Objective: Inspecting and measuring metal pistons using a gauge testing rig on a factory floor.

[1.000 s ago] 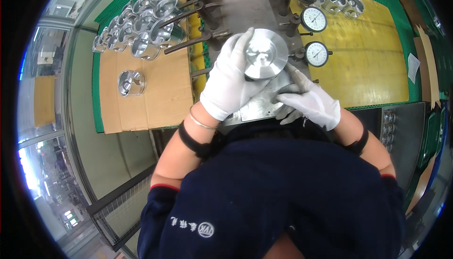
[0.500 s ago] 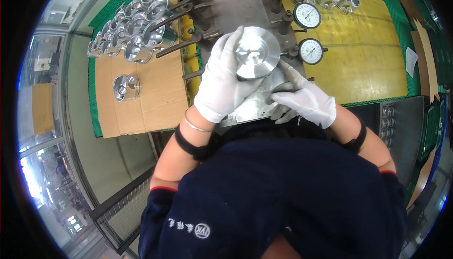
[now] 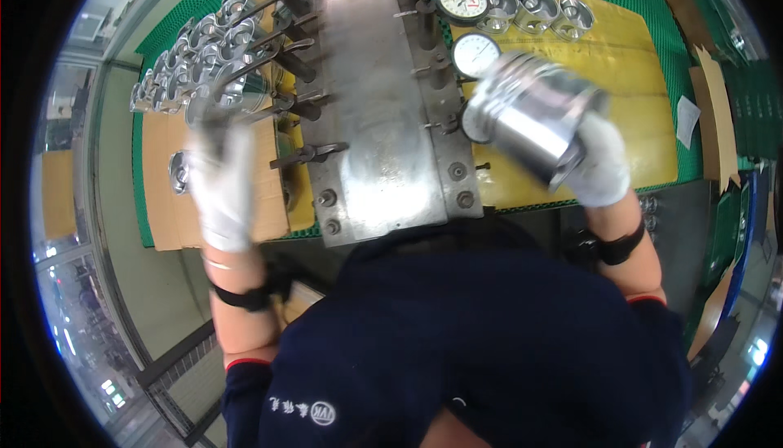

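A shiny metal piston (image 3: 534, 113) is in my gloved right hand (image 3: 602, 162), lifted over the yellow board and tilted, with grooves around its upper end. My right fingers wrap its lower side and are partly hidden behind it. Smeared by motion, my gloved left hand (image 3: 224, 183) is over the cardboard at the left, close to the lone piston (image 3: 179, 172) and just below the cluster of pistons (image 3: 200, 56). Its fingers are too blurred to read. Between my hands lies the steel gauge plate (image 3: 387, 154), with no piston on its near end.
Clamp handles (image 3: 306, 154) stick out along the plate's left side. Dial gauges (image 3: 475, 55) stand along its right side, one partly behind the held piston. Several pistons (image 3: 538, 9) stand at the back of the yellow board (image 3: 636, 113). Cardboard (image 3: 155, 224) covers the table's left part.
Both hands were together around the piston over the plate. The right hand has carried it to the right and tilted it; the left has let go and swung left to the cardboard.
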`<action>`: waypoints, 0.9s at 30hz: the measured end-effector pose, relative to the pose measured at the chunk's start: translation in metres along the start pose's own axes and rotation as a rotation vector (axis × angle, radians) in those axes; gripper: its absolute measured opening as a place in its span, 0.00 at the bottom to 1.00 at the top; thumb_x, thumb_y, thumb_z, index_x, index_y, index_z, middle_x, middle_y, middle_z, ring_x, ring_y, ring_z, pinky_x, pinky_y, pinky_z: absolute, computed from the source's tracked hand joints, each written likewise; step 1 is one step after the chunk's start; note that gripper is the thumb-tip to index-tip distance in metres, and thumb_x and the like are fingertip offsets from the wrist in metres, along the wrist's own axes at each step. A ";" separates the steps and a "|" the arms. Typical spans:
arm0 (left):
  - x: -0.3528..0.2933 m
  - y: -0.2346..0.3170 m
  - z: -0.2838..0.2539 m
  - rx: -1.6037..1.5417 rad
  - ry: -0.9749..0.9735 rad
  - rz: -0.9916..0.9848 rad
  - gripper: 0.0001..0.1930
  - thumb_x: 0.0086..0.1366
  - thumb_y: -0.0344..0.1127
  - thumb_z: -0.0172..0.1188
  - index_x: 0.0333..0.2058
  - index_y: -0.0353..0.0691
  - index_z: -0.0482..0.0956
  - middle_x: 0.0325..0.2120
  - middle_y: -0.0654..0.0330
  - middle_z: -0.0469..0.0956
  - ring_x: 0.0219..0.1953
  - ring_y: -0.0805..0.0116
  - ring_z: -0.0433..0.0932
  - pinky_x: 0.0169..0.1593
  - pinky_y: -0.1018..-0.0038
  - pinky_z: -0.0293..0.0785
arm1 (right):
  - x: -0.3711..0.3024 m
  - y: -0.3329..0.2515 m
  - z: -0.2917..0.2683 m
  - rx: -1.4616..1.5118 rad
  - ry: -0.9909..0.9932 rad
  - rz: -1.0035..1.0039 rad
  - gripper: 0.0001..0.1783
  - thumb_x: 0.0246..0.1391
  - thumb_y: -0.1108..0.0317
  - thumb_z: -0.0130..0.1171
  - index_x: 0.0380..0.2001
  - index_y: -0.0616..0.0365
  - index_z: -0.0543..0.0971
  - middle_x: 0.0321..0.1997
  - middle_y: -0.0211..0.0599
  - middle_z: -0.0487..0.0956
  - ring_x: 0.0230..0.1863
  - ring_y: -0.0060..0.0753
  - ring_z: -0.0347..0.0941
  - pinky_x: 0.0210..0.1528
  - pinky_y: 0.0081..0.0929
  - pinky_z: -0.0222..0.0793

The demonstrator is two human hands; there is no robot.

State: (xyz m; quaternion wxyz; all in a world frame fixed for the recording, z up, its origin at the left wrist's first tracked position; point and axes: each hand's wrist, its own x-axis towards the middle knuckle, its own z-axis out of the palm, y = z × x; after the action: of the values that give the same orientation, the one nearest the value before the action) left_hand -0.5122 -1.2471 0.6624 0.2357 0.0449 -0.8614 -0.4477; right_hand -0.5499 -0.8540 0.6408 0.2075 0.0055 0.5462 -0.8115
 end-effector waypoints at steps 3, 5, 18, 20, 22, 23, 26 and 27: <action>0.032 -0.107 -0.094 0.623 0.155 -0.022 0.27 0.71 0.41 0.56 0.61 0.28 0.66 0.52 0.42 0.78 0.53 0.52 0.79 0.58 0.64 0.72 | 0.035 -0.006 -0.086 -0.152 0.382 -0.289 0.23 0.64 0.64 0.52 0.58 0.67 0.70 0.51 0.45 0.78 0.43 0.39 0.80 0.39 0.40 0.82; 0.030 -0.156 -0.132 0.813 -0.007 -0.473 0.32 0.68 0.46 0.58 0.64 0.32 0.65 0.57 0.38 0.74 0.59 0.42 0.74 0.62 0.61 0.69 | 0.070 -0.018 -0.135 -0.233 0.683 -0.130 0.20 0.63 0.66 0.54 0.56 0.62 0.73 0.48 0.45 0.78 0.44 0.40 0.80 0.35 0.38 0.83; -0.016 -0.163 -0.129 1.439 -0.350 -0.298 0.25 0.63 0.38 0.61 0.58 0.36 0.72 0.53 0.43 0.76 0.59 0.43 0.71 0.63 0.56 0.67 | 0.208 -0.031 -0.340 -0.196 0.848 0.089 0.13 0.65 0.72 0.47 0.50 0.64 0.74 0.45 0.43 0.74 0.42 0.41 0.76 0.41 0.33 0.82; -0.032 -0.152 -0.130 1.385 -0.319 -0.365 0.22 0.63 0.38 0.62 0.52 0.34 0.73 0.48 0.41 0.77 0.55 0.42 0.73 0.59 0.56 0.70 | 0.203 -0.031 -0.333 -0.218 0.777 0.051 0.15 0.66 0.69 0.47 0.52 0.62 0.74 0.49 0.42 0.73 0.45 0.40 0.76 0.44 0.32 0.81; -0.058 -0.164 -0.148 1.448 -0.259 -0.381 0.24 0.66 0.42 0.59 0.57 0.36 0.70 0.42 0.40 0.81 0.46 0.40 0.79 0.51 0.54 0.75 | 0.198 -0.025 -0.309 -0.143 0.777 0.012 0.17 0.66 0.66 0.49 0.54 0.61 0.73 0.50 0.42 0.74 0.46 0.40 0.77 0.42 0.32 0.81; -0.066 -0.171 -0.160 1.420 -0.243 -0.327 0.23 0.67 0.45 0.58 0.55 0.36 0.72 0.40 0.40 0.81 0.46 0.39 0.79 0.49 0.53 0.76 | 0.191 -0.023 -0.309 -0.307 0.760 0.005 0.21 0.65 0.65 0.53 0.58 0.61 0.71 0.52 0.44 0.75 0.43 0.42 0.79 0.41 0.32 0.80; -0.064 -0.162 -0.172 1.171 -0.096 -0.487 0.19 0.71 0.44 0.53 0.49 0.34 0.77 0.36 0.44 0.82 0.37 0.45 0.83 0.44 0.58 0.79 | 0.170 -0.020 -0.291 -0.275 0.733 -0.112 0.29 0.61 0.64 0.60 0.64 0.57 0.67 0.55 0.45 0.76 0.47 0.38 0.80 0.43 0.30 0.79; -0.052 -0.141 -0.161 0.584 0.064 -0.739 0.18 0.71 0.43 0.54 0.46 0.32 0.77 0.34 0.47 0.83 0.36 0.51 0.83 0.42 0.62 0.80 | 0.159 -0.018 -0.295 -0.330 0.623 -0.297 0.27 0.62 0.68 0.58 0.63 0.60 0.67 0.56 0.45 0.77 0.48 0.40 0.80 0.49 0.33 0.80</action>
State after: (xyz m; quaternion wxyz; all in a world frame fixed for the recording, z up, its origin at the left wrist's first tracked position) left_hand -0.4132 -1.4369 0.6100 0.0647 0.4265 -0.8700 -0.2389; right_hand -0.7655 -0.6383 0.5002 -0.0901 0.1392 0.7011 -0.6935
